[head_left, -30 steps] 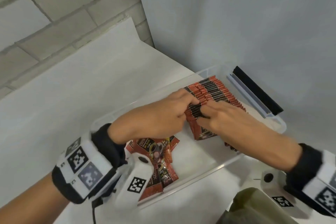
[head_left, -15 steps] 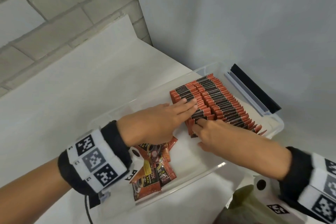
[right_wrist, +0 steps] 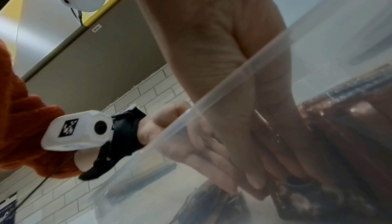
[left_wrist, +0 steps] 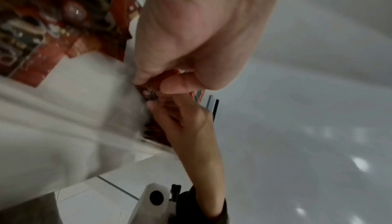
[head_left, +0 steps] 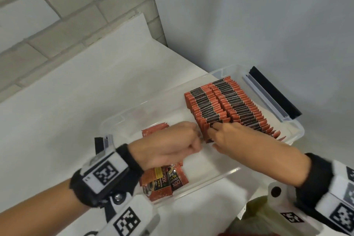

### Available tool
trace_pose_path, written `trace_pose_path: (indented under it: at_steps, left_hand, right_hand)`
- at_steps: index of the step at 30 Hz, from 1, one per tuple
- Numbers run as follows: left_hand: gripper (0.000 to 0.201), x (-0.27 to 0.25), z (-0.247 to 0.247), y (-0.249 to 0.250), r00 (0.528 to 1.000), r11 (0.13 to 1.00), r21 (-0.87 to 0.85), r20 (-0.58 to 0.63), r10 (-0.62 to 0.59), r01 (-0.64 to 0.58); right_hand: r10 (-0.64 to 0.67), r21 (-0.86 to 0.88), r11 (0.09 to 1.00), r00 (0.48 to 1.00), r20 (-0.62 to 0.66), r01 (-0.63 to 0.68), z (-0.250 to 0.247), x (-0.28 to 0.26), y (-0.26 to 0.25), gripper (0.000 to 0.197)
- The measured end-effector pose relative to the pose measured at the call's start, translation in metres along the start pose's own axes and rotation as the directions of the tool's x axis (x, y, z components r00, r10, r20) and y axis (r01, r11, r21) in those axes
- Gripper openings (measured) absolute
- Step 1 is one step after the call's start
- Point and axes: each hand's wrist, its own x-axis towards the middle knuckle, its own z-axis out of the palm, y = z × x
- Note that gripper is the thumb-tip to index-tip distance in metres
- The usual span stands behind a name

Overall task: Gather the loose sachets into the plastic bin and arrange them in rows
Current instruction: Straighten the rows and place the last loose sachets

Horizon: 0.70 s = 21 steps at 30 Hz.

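Two sachet rows [head_left: 226,105] upright in plastic bin [head_left: 295,130]. Right hand [head_left: 229,136] grip pinches row's front sachets; left hand [head_left: 172,143] curled, contents unclear. Loose sachets [head_left: 162,182] beneath.

- We see the plastic bin [head_left: 298,132] as clear, smooth plastic; its rim catches light.
- We read the rowed sachets [head_left: 226,105] as red-and-black foil-like film with crimped top edges.
- The loose sachets [head_left: 164,182] show a glossy printed face with bright glints in the left wrist view.
- The table [head_left: 76,101] looks white, smooth and matt.
- The brick wall [head_left: 67,15] is painted, matt and rough-jointed.
- The wrist straps [head_left: 132,157] appear as black matt fabric; the camera housings [head_left: 277,195] as white smooth plastic.
- We note an orange knitted sleeve [right_wrist: 19,127], coarse and ribbed.
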Motion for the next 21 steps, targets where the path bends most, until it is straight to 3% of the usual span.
trace_pose_path:
  at_steps: [2, 5, 8, 10, 15, 18, 21]
  left_hand:
    - [0.051, 0.008, 0.007, -0.004, 1.000, 0.997, -0.071, -0.014, 0.028, -0.029]
    - [0.044, 0.012, 0.006, -0.004, 0.995, 0.991, -0.131, -0.099, 0.026, -0.038]
    - [0.048, 0.010, 0.006, -0.003, 0.993, 0.992, -0.110, -0.102, 0.056, -0.067]
    - [0.057, 0.009, 0.009, 0.001, 0.995, 0.988, -0.130, -0.063, 0.074, -0.082]
    - [0.051, 0.008, 0.007, 0.007, 0.984, 0.988, -0.090, -0.139, 0.109, -0.123]
    - [0.064, 0.009, 0.011, 0.005, 0.989, 0.991, -0.056, -0.096, 0.117, -0.122]
    - [0.078, 0.012, 0.010, 0.001, 0.975, 0.983, -0.071, -0.158, 0.157, -0.169]
  right_hand:
    - [0.033, 0.052, 0.998, 0.999, -0.026, -0.031, -0.001, 0.002, 0.003, 0.027]
    - [0.041, 0.064, 0.997, 0.999, -0.004, -0.040, -0.002, -0.001, 0.006, 0.019]
    - [0.043, 0.268, 0.963, 0.999, -0.024, -0.035, -0.008, -0.009, 0.007, 0.024]
    - [0.070, 0.280, 0.958, 0.997, -0.034, -0.058, -0.011, -0.013, 0.006, 0.025]
    - [0.108, 0.239, 0.965, 0.994, -0.002, -0.104, -0.021, -0.018, 0.002, 0.021]
    - [0.149, 0.282, 0.949, 0.989, -0.008, -0.141, -0.021, -0.019, 0.003, 0.021]
    - [0.153, 0.307, 0.941, 0.988, -0.014, -0.141, -0.021, -0.020, 0.003, 0.022]
